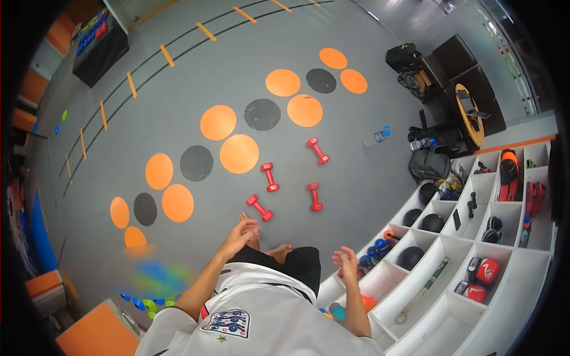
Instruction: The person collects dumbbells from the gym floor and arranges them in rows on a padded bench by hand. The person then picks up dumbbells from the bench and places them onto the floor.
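My left hand (240, 233) hangs in front of my shorts, over my bare foot, with fingers loosely stretched and nothing in them. Closest to it on the floor lies a red dumbbell (259, 207). My right hand (346, 261) is held out beside the white shelf unit, empty, its fingers apart. Beyond my feet are more red dumbbells: one at the middle (269, 177), one farther off (317, 151) and one toward the right (314, 197). No dumbbell is touched by either hand.
Orange discs (239, 154) and black discs (196, 163) run diagonally across the grey floor. Behind them stretches an agility ladder (167, 56). The white shelves (442, 252) at right hold black balls, red boxing gloves (487, 271) and a bat. A backpack (428, 164) and bottles lie farther right.
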A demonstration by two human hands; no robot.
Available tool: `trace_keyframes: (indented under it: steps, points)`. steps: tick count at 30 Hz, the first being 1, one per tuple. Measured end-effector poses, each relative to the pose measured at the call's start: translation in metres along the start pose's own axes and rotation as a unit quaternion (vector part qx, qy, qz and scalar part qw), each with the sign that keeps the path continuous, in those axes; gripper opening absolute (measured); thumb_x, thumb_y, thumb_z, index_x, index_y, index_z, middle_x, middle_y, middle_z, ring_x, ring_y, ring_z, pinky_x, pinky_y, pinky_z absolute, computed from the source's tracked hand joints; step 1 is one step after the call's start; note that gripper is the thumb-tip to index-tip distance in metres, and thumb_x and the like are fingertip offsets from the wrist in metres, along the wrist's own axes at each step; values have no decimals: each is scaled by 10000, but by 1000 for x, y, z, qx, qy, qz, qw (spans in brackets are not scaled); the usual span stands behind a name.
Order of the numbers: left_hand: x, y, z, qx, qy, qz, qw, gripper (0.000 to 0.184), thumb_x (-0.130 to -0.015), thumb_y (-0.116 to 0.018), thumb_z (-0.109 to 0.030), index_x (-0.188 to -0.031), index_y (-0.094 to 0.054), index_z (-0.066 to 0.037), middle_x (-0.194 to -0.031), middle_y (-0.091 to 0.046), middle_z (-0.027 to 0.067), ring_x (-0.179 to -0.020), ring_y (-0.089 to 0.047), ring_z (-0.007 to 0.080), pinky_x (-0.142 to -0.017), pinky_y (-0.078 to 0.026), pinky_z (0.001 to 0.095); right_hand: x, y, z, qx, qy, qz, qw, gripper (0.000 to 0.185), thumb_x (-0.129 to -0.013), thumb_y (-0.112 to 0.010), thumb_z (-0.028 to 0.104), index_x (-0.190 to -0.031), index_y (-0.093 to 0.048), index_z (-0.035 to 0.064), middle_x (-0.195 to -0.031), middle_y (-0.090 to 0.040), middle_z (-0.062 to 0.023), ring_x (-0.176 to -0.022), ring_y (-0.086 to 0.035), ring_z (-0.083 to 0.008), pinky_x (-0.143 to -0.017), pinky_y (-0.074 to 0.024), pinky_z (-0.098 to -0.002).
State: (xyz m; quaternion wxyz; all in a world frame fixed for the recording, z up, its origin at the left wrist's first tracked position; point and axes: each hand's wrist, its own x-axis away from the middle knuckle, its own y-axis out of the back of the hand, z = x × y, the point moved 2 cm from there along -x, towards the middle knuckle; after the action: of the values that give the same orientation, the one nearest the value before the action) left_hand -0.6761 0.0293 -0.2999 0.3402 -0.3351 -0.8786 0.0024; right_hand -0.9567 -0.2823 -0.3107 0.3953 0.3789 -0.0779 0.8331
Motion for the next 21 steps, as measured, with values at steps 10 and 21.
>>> trace_keyframes:
  steps: [10,21]
  points:
    - [-22,3,19,153,-41,-234,959,338,-917,-575,-93,-1247,-534,-34,-1095,-619,109,-952,-624,165,-802,-515,289,-90,-111,57,69,-32,190,979,306,-936,-517,144,-1225,-504,44,-1080,-643,-157,-935,-660,-245,-765,-554,-365]
    - [-84,33,136,269,66,-269,922,318,-921,-597,-119,-1232,-539,-77,-1114,-649,68,-977,-634,133,-778,-507,258,-219,-247,18,261,11,251,932,306,-930,-544,119,-1222,-498,39,-1092,-616,-118,-952,-631,-203,-729,-559,-342]
